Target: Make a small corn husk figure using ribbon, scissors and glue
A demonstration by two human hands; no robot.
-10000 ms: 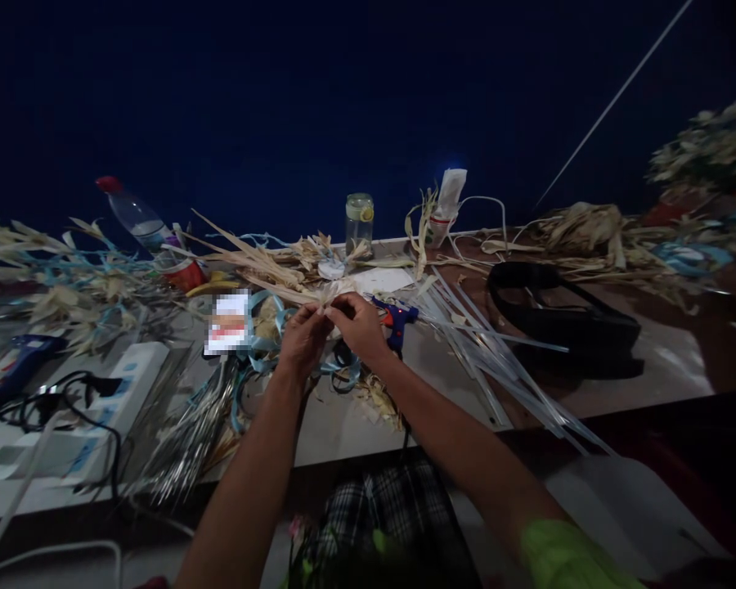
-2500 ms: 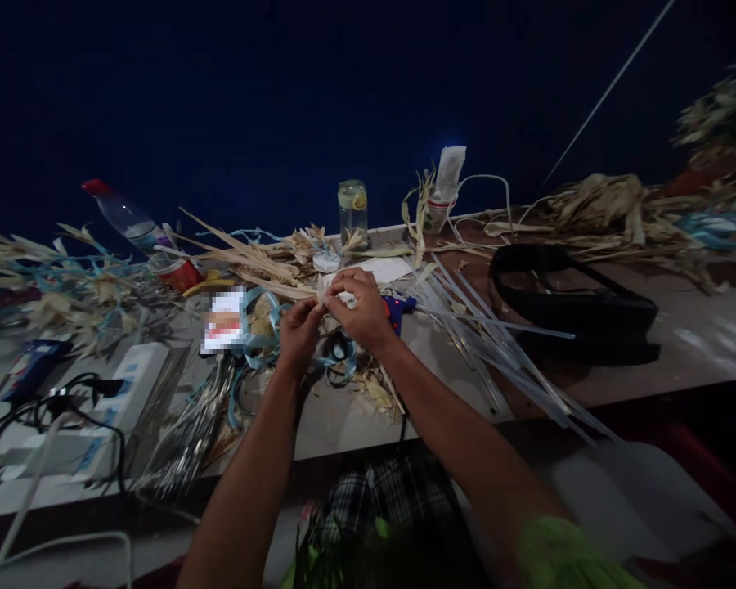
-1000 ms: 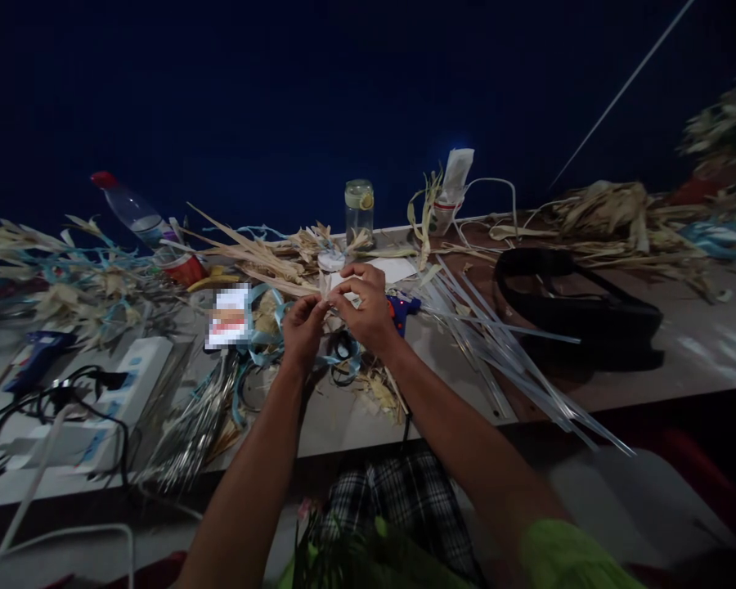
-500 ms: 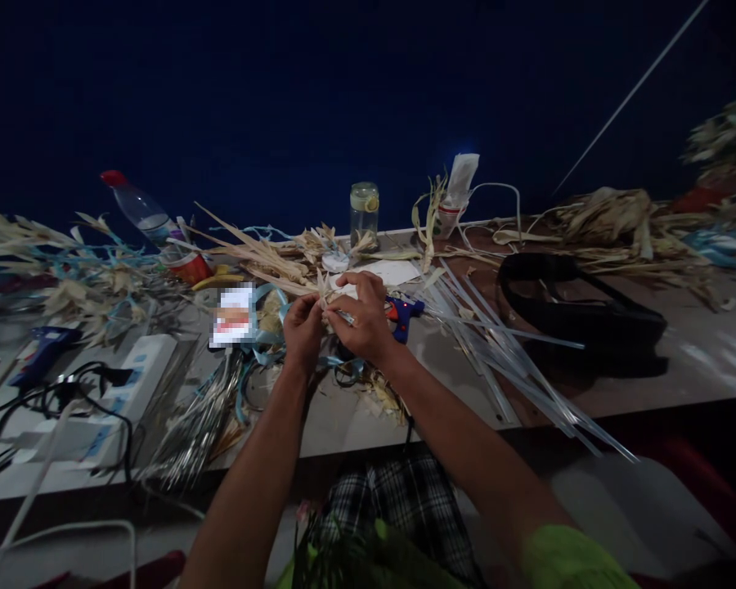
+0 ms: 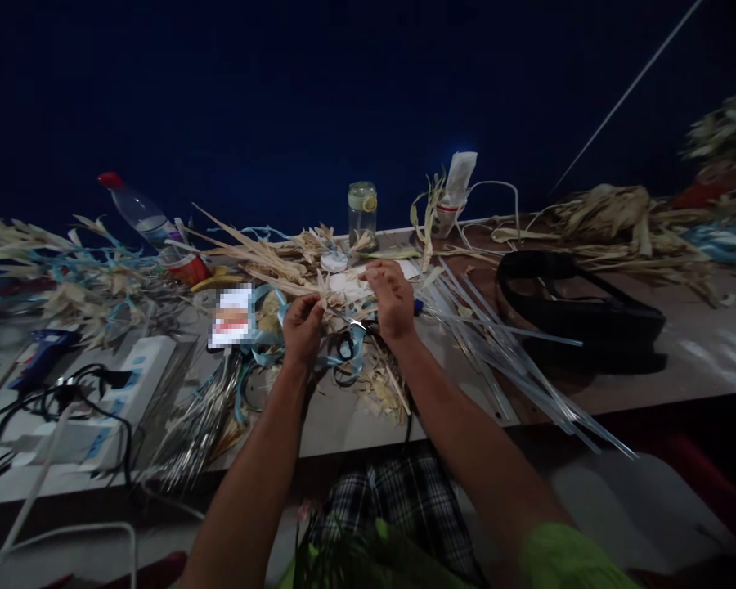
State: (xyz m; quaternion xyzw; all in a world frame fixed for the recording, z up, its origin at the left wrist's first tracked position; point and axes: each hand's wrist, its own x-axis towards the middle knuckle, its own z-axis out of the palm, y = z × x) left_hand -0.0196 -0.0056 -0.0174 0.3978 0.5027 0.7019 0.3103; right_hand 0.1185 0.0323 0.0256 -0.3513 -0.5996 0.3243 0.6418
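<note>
My left hand (image 5: pixel 302 331) is closed in a pinch on a small pale corn husk flower (image 5: pixel 323 288), whose pointed petals stick up past the fingertips. To the right of it, my right hand (image 5: pixel 392 298) is raised over a sheet of white paper (image 5: pixel 347 288), fingers loosely bent and apart, with nothing visible in them. Scissors (image 5: pixel 346 345) with black handles lie between the two wrists among husk scraps (image 5: pixel 383 388). Mostly hidden behind my right hand is a blue glue gun (image 5: pixel 418 307).
Dried husks (image 5: pixel 276 266) and a jar (image 5: pixel 362 214) stand along the back. Clear plastic rods (image 5: pixel 509 352) and a black strap-like item (image 5: pixel 580 315) lie right. On the left are wire bundles (image 5: pixel 199 442), a power strip (image 5: pixel 138 380), another glue gun (image 5: pixel 44 356) and a tilted bottle (image 5: pixel 138 211).
My right hand has let go of the husk flower and moved right and slightly up, uncovering the scissors. My left hand stays in place with the flower.
</note>
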